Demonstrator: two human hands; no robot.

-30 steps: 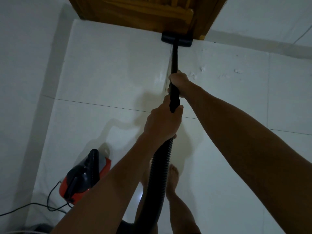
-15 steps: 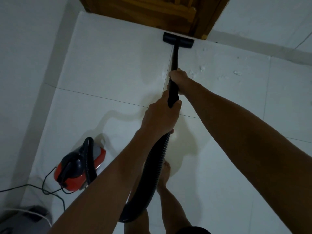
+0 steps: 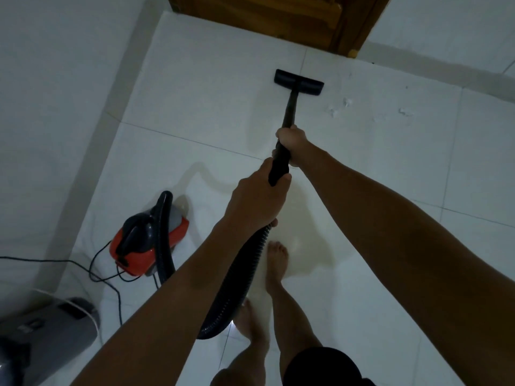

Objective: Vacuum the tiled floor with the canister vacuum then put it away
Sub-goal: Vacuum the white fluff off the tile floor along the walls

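Note:
Both hands grip the black vacuum wand [image 3: 289, 111]. My right hand [image 3: 292, 140] holds it higher up the tube, my left hand [image 3: 255, 200] holds the lower end where the ribbed black hose [image 3: 239, 277] joins. The flat black floor nozzle [image 3: 299, 82] rests on the white tiled floor [image 3: 211, 87], a short way out from the wooden door. The red and black canister vacuum [image 3: 147, 238] sits on the floor at the left, its hose looping down past my bare feet [image 3: 276, 263].
A wooden door [image 3: 281, 15] closes the far end. White walls run along the left and far right. A black power cord [image 3: 92, 274] trails left from the canister. A grey appliance [image 3: 47, 335] stands at the bottom left. Small bits of debris [image 3: 345, 103] lie right of the nozzle.
The nozzle has been pulled back from the door's foot toward me. I have stepped back, so the canister, the cord and the grey appliance now show more fully.

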